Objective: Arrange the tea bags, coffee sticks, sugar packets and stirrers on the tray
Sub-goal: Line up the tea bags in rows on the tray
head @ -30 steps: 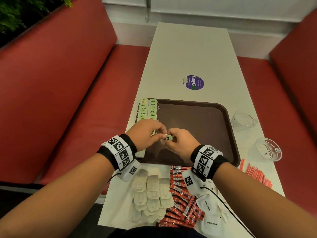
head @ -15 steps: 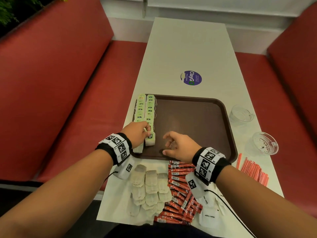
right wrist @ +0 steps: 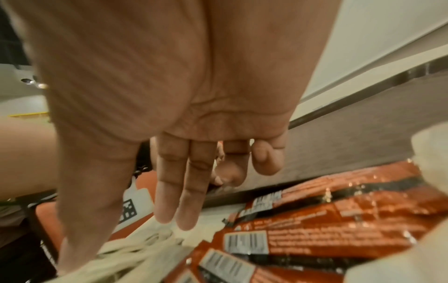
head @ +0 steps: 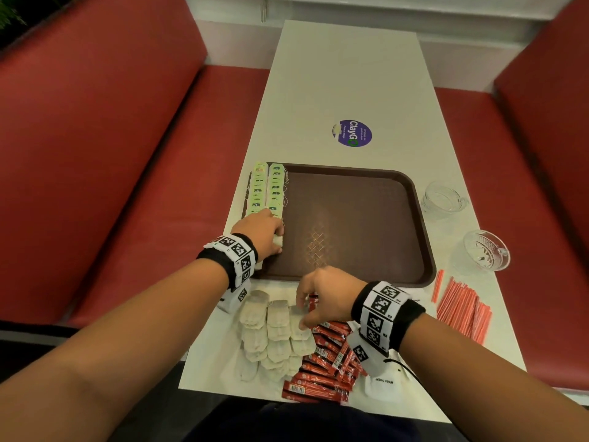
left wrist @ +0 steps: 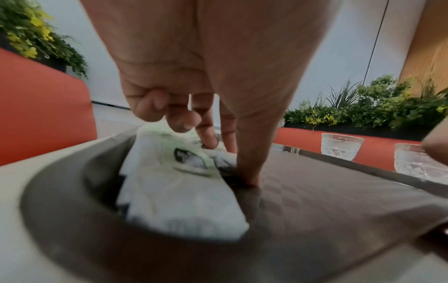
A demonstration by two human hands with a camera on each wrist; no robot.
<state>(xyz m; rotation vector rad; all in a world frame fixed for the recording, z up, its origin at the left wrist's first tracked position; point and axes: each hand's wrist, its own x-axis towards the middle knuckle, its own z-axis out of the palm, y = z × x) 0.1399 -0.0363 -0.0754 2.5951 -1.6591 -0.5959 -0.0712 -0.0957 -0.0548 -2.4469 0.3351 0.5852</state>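
Head view: left hand [head: 263,232] fingertips press tea bag [left wrist: 184,193] on tray [head: 366,275]; lifting may drag row askew. Right hand [head: 322,298], loose, empty, over bench pile [head: 274,333]; may snag several bags.

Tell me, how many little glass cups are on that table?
2, both on the white table right of the brown tray: the farther glass cup by the tray's far corner, the nearer glass cup just behind the orange stirrers.

Long white table [head: 347,74] between two red benches [head: 134,173], white wall [head: 398,8] behind, green plants [left wrist: 378,107] above the backrests, light soft.
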